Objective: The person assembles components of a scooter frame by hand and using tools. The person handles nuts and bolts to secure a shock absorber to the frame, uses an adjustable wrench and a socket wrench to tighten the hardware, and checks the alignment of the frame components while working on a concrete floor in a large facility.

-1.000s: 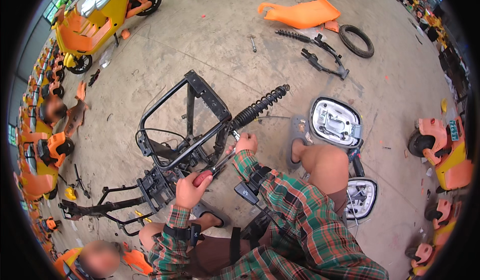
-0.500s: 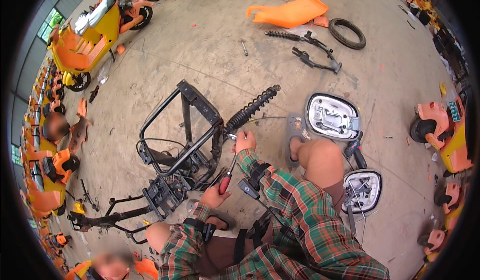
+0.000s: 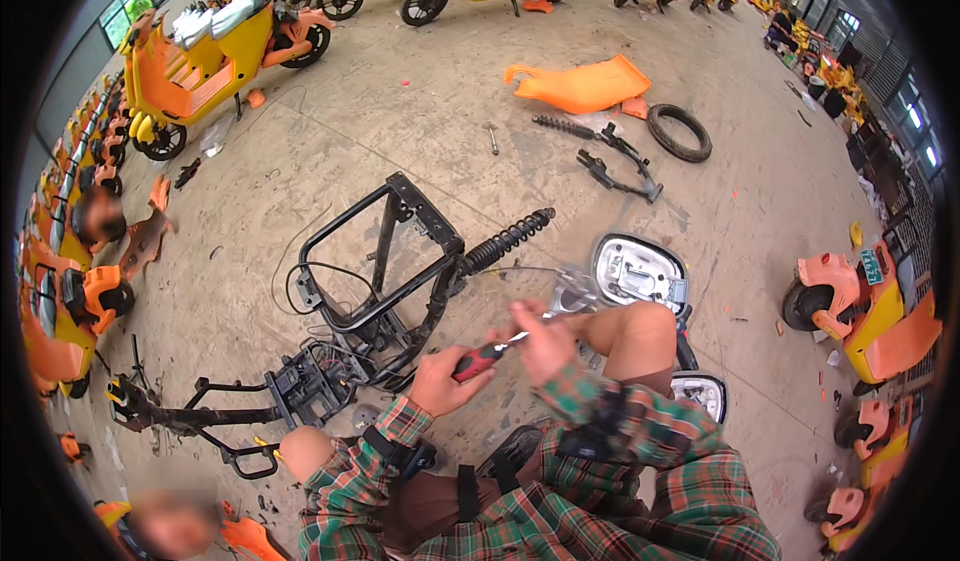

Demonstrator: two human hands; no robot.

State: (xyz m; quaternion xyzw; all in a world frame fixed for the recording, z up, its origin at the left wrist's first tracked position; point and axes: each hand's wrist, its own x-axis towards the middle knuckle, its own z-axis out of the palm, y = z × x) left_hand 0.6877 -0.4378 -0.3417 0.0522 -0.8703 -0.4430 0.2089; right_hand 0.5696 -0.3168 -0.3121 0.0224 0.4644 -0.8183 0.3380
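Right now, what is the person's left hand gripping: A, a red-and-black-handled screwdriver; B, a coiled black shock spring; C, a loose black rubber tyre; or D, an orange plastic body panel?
A: the left hand wraps the red-and-black-handled screwdriver, its shaft reaching the right hand.

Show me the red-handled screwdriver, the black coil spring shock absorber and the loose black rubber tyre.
red-handled screwdriver (image 3: pixel 480 358), head view, handle.
black coil spring shock absorber (image 3: pixel 507 242), head view, mid coil.
loose black rubber tyre (image 3: pixel 664 128), head view, left tread.
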